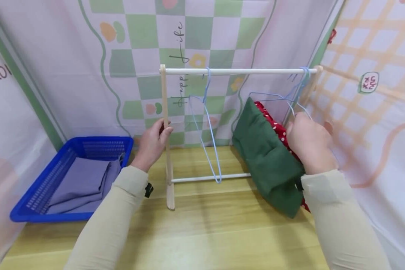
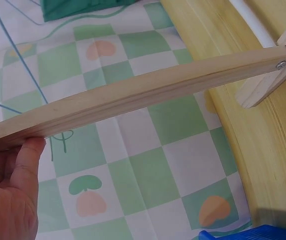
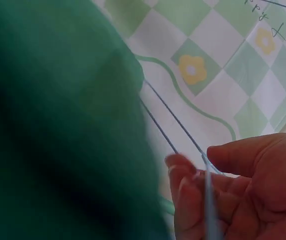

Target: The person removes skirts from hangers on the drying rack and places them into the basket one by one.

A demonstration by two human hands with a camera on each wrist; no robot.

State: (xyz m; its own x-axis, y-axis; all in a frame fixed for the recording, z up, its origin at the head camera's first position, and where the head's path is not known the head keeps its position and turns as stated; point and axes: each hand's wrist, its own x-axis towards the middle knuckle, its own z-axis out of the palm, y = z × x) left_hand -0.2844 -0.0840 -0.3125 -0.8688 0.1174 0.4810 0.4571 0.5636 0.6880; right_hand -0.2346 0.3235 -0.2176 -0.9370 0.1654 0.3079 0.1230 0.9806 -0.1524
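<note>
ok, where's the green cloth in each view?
Head: green cloth right of centre, below the white top rail.
Left wrist: green cloth cut off by the top edge, left of centre.
Right wrist: green cloth fills most of the left half.
Shared landmark: checked backdrop.

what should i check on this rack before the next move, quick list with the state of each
1. Left hand gripping the post: ok.
2. Right hand holding a hanger: ok.
3. That hanger's hook on the rail: cannot tell; hooks bunch at the right end.
4. Bare hanger hooked on the rail: ok.
5. Green cloth off the table: cannot tell.
6. All cloths hung: not ok; grey cloth lies in the basket.
</note>
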